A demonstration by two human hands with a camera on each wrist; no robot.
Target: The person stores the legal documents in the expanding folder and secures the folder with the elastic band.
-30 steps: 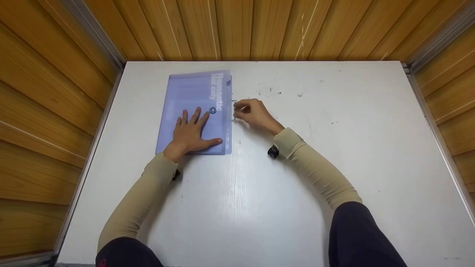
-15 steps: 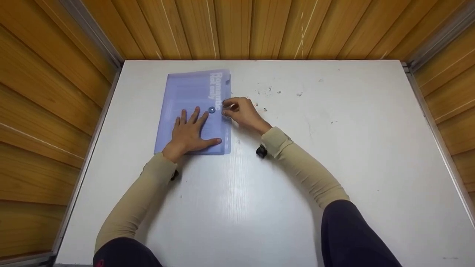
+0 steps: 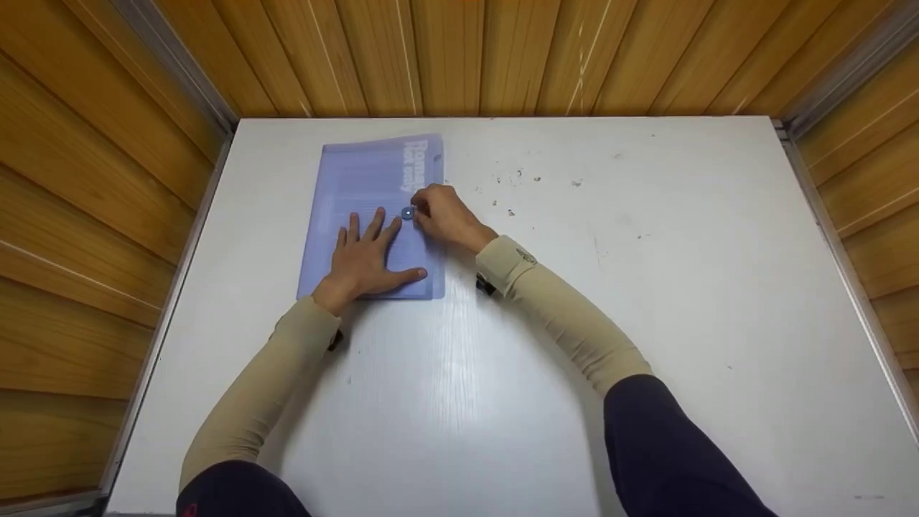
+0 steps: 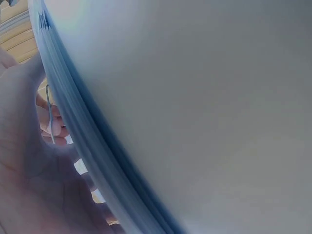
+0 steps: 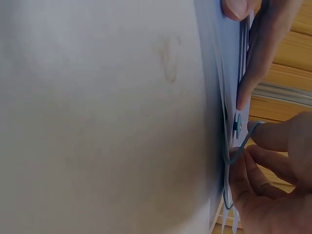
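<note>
A translucent purple expanding file folder [image 3: 359,169] lies on the white table [image 3: 546,402], with white lettering along its right side and a round blue button [image 3: 408,213] on its flap. Spread fingers of my left hand [image 3: 366,262] rest flat on the folder, the index tip close to the button. From the right, my right hand [image 3: 446,215] reaches over the flap edge, fingertips just beside the button. In the right wrist view, its thumb and fingers pinch a thin blue elastic cord [image 5: 247,139], stretched round the folder's edge. The left wrist view shows the folder's pleated side [image 4: 92,131].
Wood-plank walls [image 3: 445,57] stand behind the table and at both sides. Small dark marks [image 3: 537,179] speckle the tabletop right of the folder. A black wrist device [image 3: 485,285] sits under the right cuff.
My right hand has moved left from beyond the folder's right edge to the button, bringing the elastic cord over the flap. My left hand has stayed in place on the folder.
</note>
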